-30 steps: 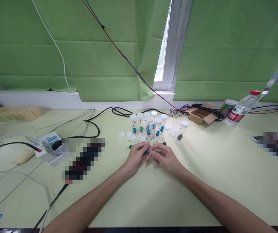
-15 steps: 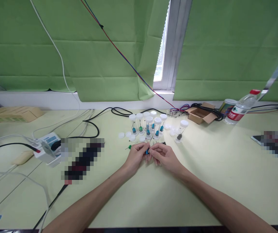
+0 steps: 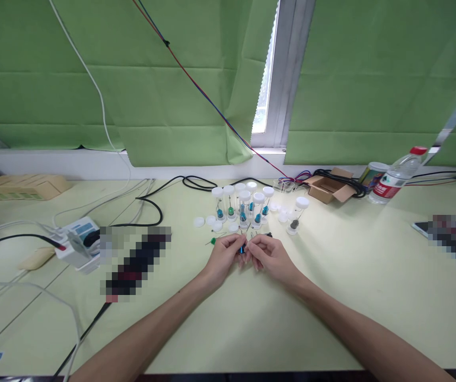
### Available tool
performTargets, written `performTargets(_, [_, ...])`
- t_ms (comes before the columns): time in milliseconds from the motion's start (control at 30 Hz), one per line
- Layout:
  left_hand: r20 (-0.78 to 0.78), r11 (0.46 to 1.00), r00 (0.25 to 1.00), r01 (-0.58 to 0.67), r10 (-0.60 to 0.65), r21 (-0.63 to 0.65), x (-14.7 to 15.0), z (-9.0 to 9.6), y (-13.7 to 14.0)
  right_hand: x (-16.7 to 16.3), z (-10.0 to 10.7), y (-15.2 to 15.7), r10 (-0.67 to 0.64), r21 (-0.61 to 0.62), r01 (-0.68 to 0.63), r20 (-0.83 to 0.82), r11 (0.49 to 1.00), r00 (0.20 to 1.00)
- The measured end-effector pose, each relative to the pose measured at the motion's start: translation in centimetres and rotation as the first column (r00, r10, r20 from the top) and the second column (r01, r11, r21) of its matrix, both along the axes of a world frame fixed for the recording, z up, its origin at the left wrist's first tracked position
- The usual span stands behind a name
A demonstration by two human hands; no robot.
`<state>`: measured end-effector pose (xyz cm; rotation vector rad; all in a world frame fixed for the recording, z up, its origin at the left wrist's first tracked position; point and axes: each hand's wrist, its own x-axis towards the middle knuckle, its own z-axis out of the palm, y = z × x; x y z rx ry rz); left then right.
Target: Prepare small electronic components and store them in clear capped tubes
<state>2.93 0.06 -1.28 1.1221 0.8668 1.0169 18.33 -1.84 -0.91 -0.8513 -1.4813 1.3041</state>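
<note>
Low over the table's middle, my left hand (image 3: pixel 226 253) pinches a small blue component (image 3: pixel 242 248) that seems to have thin wire leads; the fingers hide most of it. My right hand (image 3: pixel 268 255) is closed beside it, its thumb and forefinger pinched at the component's right side. Whether those fingertips grip the body or a lead is too small to tell. A green component (image 3: pixel 212 241) with wire leads lies just left of my left hand. Behind both hands stand several clear capped vials (image 3: pixel 258 209) with blue or green components inside.
Loose white caps (image 3: pixel 199 222) lie around the vials. One vial with a dark component (image 3: pixel 294 224) stands apart on the right. Farther right are an open cardboard box (image 3: pixel 327 189) and a water bottle (image 3: pixel 395 178). A power strip (image 3: pixel 77 241) and cables occupy the left.
My right thumb and forefinger have shifted very slightly to the right, showing a little more of the blue component. Everything else looks the same.
</note>
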Motion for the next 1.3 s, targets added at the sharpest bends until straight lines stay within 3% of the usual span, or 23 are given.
performTargets(1300, [-0.051, 0.999, 0.998, 0.032, -0.032, 0.018, 0.05, 0.02, -0.1, -0.23, 0.45, -0.31, 0.08, -0.013, -0.08, 0.011, 0.997, 0.997])
